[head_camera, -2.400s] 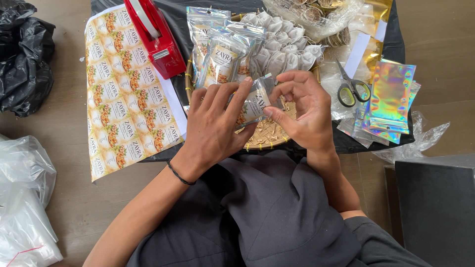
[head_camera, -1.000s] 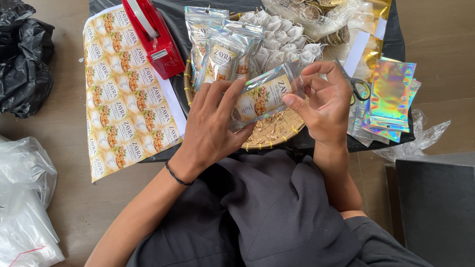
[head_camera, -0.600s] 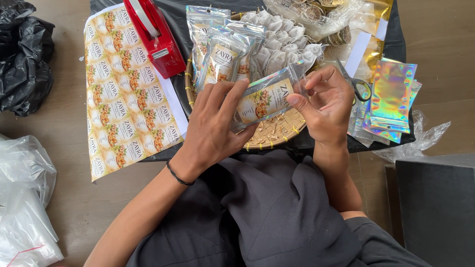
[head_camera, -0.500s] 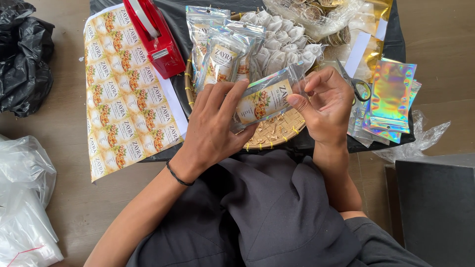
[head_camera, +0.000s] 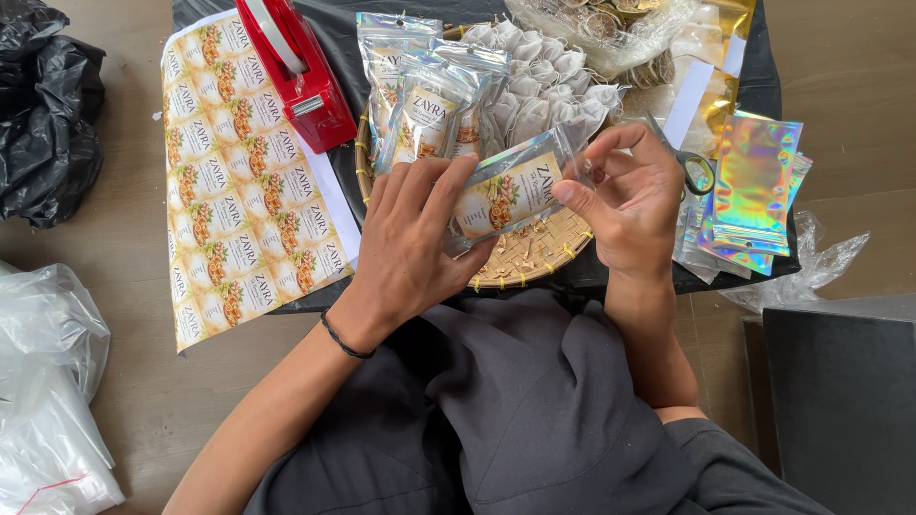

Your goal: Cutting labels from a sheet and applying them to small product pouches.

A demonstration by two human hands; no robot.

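I hold a small clear pouch (head_camera: 510,189) with a printed label, lying sideways above a woven tray (head_camera: 534,259). My left hand (head_camera: 410,243) grips its lower end, fingers spread over the front. My right hand (head_camera: 630,200) pinches its top edge between thumb and fingertips. Behind it, filled labelled pouches (head_camera: 420,91) stand against small white tea bags (head_camera: 549,76) in the tray.
A sheet of printed labels (head_camera: 239,181) lies at left beside a red tape dispenser (head_camera: 291,62). Holographic pouches (head_camera: 754,181), scissors (head_camera: 692,167) and a bag of dried slices (head_camera: 601,24) sit at right. Black bag (head_camera: 48,105) and clear plastic bags (head_camera: 48,381) lie far left; a dark box (head_camera: 844,401) at right.
The pouch has turned from edge-on between my hands to flat with its label facing up. My right hand has slid along its top edge; the left hand stays put.
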